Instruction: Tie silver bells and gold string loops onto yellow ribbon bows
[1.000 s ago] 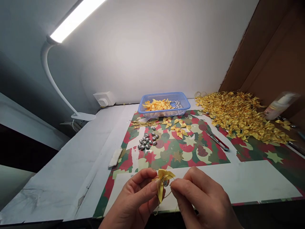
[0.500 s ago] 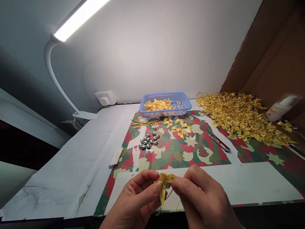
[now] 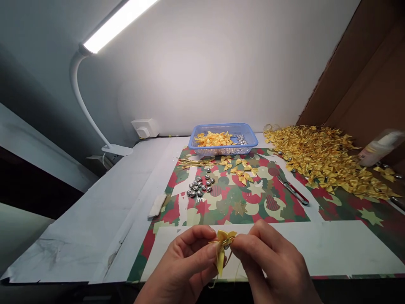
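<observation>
Between my hands, close to the table's front edge, is a yellow ribbon bow (image 3: 220,259) with a small silver bell (image 3: 226,246) partly hidden behind it. My left hand (image 3: 193,257) pinches the bow between thumb and fingers. At the bow's right side, my right hand (image 3: 268,255) is closed, its thumb and forefinger on a thin gold tie (image 3: 228,240) across the bow's middle. Loose ends of the tie hang below. What lies deeper inside the right fingers is hidden.
Several silver bells (image 3: 199,185), gold ties (image 3: 196,162) and yellow bows (image 3: 243,173) lie on the patterned sheet. Behind stands a blue basket (image 3: 223,150). Scissors (image 3: 292,190) lie right, before a heap of finished bows (image 3: 322,160). A lamp (image 3: 79,93) and bottle (image 3: 378,147) flank the table.
The whole view has shifted slightly, so the table's things appear a little farther right. Both hands keep their grip on the bow, and the right fingers have moved only slightly.
</observation>
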